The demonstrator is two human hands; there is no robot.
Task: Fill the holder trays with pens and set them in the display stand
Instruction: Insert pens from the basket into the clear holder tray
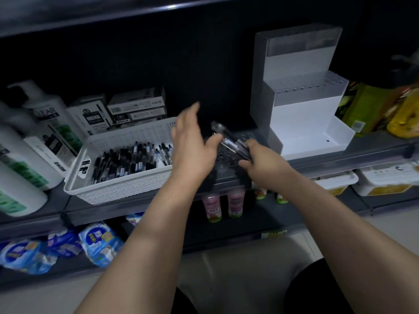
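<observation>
Display stand (pixel 301 114), white and stepped, is set at the right of the shelf (pixel 340 159). White basket (pixel 118 189) of loose pens (pixel 127 162) is placed at the left. Dark holder tray (pixel 226 166) is seen between them, under both grips. Left grip (pixel 192 152) is held open, fingers straight, nothing held. Right grip (pixel 265 162) is curled round a bundle of pens (pixel 231 141) above the tray.

White pump bottles (pixel 34 137) with green labels are standing at the left end of the dark shelf (pixel 340 157). Small cardboard boxes (pixel 136 107) are sitting stacked beside them. Yellow and green packets (pixel 374 109) are leaning at the right end. On the shelf below, blue wrapped packs (pixel 99 243) are lying and pink bottles (pixel 213 207) are standing.
</observation>
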